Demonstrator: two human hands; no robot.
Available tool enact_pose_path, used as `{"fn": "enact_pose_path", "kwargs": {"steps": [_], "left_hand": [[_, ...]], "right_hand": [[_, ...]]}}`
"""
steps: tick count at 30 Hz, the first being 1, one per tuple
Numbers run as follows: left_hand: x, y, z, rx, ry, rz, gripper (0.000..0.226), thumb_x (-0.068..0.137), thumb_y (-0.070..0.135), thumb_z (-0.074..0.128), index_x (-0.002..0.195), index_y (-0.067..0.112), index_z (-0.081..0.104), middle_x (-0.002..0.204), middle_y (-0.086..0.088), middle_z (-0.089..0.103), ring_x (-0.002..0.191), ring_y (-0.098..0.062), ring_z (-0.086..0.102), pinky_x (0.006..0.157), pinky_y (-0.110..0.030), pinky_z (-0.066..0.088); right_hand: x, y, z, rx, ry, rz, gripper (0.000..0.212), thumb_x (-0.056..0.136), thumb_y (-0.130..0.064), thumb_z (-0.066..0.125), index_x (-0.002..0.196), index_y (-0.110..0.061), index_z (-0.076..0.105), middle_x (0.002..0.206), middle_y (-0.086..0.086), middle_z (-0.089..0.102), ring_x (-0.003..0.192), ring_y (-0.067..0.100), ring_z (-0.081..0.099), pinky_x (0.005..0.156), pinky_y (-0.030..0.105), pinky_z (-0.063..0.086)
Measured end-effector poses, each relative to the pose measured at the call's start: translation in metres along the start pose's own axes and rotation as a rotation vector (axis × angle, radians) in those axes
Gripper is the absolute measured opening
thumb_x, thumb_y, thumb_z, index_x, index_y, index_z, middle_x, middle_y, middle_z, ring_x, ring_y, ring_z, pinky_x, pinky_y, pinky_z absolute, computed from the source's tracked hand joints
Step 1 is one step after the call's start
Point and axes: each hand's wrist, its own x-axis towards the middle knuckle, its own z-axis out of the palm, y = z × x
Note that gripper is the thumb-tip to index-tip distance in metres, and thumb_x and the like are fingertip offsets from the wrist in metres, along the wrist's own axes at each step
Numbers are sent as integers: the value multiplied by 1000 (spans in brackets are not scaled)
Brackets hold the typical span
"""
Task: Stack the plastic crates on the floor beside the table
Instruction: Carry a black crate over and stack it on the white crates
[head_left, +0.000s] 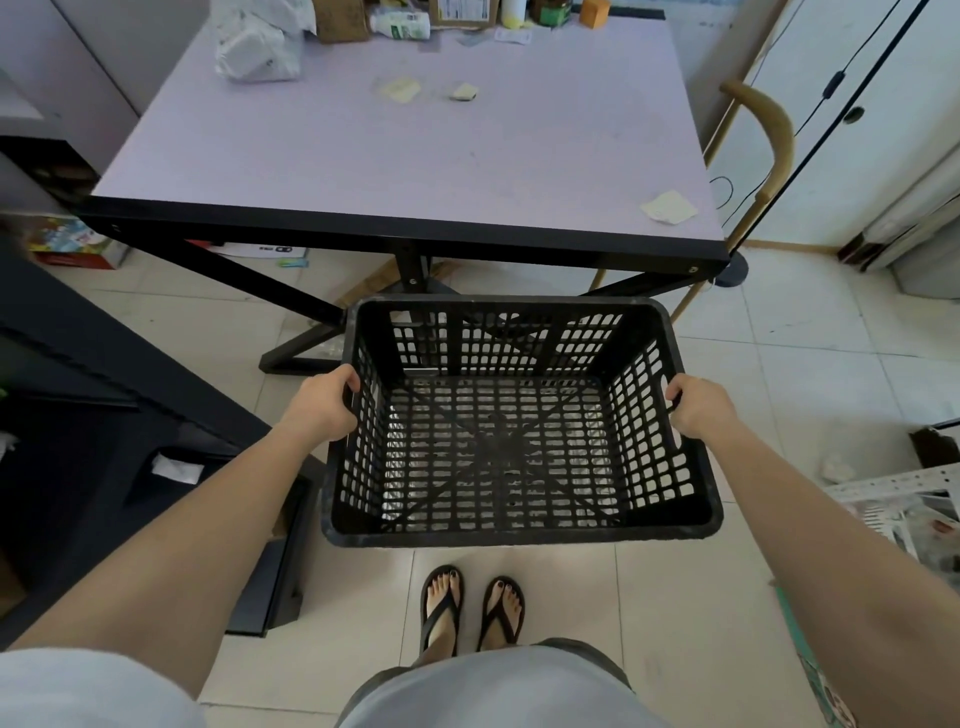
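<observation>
A black plastic crate (519, 532) with slotted walls and floor is held in the air in front of me, above the tiled floor and just short of the table's front edge. It is upright and empty. My left hand (324, 402) grips its left rim, fingers curled over the edge. My right hand (698, 405) grips the right rim by the handle slot. No other black crate shows in the head view.
The lilac table (415, 156) with a black frame stands ahead, with bags, bottles and paper scraps on top. A dark cabinet (104, 395) is at left. A white crate (904, 499) with clutter lies at right. A wooden chair (769, 130) stands behind the table's right corner.
</observation>
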Motion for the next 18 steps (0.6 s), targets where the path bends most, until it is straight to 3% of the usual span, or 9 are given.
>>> {"fn": "enact_pose_path", "kwargs": {"steps": [8,13,18], "left_hand": [[5,4,-6,24,-7,-20,43,71,-7,65,99,20,47,81,0,52,81,-24,55,59,-33,44],[9,3,-8,38,-37,-26,44,72,-5,68,98,23,46,90,-4,55,84,-23,55,67,-35,51],[9,3,-9,32,-56,-49,44,72,-4,68,101,22,46,80,2,50,80,-22,54,61,-32,46]], "right_hand": [[0,-2,-3,13,-33,24,31,81,3,57,109,-10,60,109,14,63,102,31,58,81,32,47],[-1,-4,-2,10,-27,27,29,81,3,58,106,-10,59,104,13,62,91,28,55,77,32,46],[0,-4,-1,-4,-9,24,28,81,1,59,107,-10,59,100,11,59,84,22,47,75,32,45]]}}
